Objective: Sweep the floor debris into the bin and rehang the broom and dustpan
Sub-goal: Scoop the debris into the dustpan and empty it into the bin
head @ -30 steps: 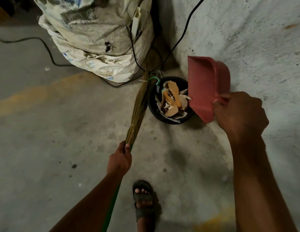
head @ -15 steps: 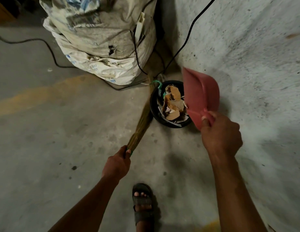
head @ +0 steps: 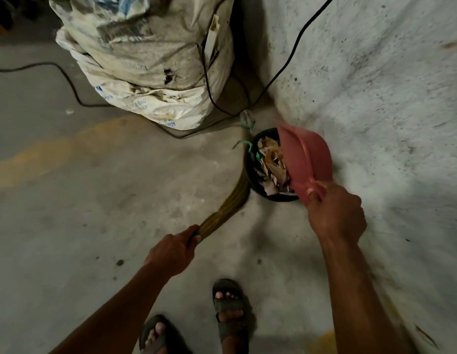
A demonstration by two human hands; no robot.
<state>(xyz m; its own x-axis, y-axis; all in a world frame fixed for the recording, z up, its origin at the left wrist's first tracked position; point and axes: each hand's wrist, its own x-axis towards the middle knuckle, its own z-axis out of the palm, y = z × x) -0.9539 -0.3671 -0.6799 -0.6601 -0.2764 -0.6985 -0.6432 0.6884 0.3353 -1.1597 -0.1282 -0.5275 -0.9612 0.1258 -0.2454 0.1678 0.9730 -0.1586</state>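
Grey concrete floor [head: 120, 187] with a faded yellow stripe meets a rough white wall [head: 375, 85]. Stuffed white sacks [head: 150, 60] and black cables [head: 209, 80] crowd the corner. Beside them a black bin [head: 250, 180] holds paper scraps. Right hand [head: 336, 210] grips a tilted pink dustpan [head: 309, 157] over it; left hand [head: 171, 251] clasps the broom [head: 227, 205], bristles brushing the bin's side.

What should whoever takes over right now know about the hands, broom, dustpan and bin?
Left hand grips the broom, bristles on the floor beside the black bin.
Right hand grips the pink dustpan, tipped over the bin.
Done: paper scraps lie in the bin.
Left: finish emptying, then rehang broom and dustpan; no hook is in view.
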